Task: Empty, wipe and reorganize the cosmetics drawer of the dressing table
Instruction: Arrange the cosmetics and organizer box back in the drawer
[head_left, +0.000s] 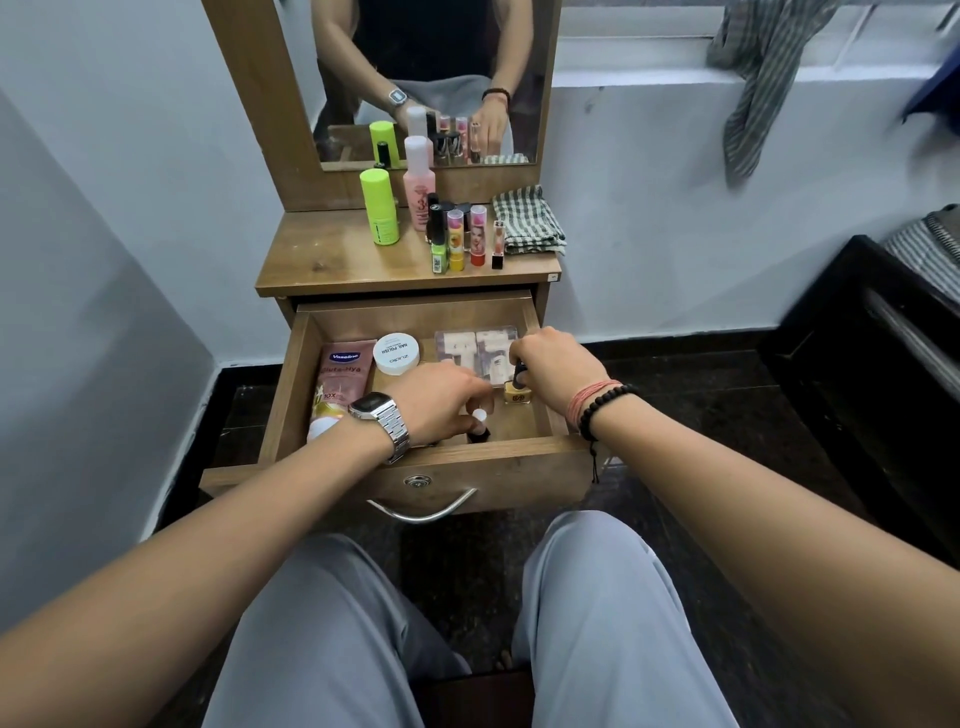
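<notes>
Head view: an open wooden drawer (540, 410) is seen at centre, pulled out below the wooden dressing table (332, 260). At 3 o'clock in the drawer, the right hand (558, 371) is closed around the dark cap of a yellow nail polish bottle (518, 391), apparently for lifting out. At 6 o'clock, the left hand (434, 402) is pinched on a small dark white-capped bottle (479, 427). A pink lotion tube (343, 382) lies at 9 o'clock. A folded checked cloth (527, 221) is kept on the table, presumably ready for wiping.
</notes>
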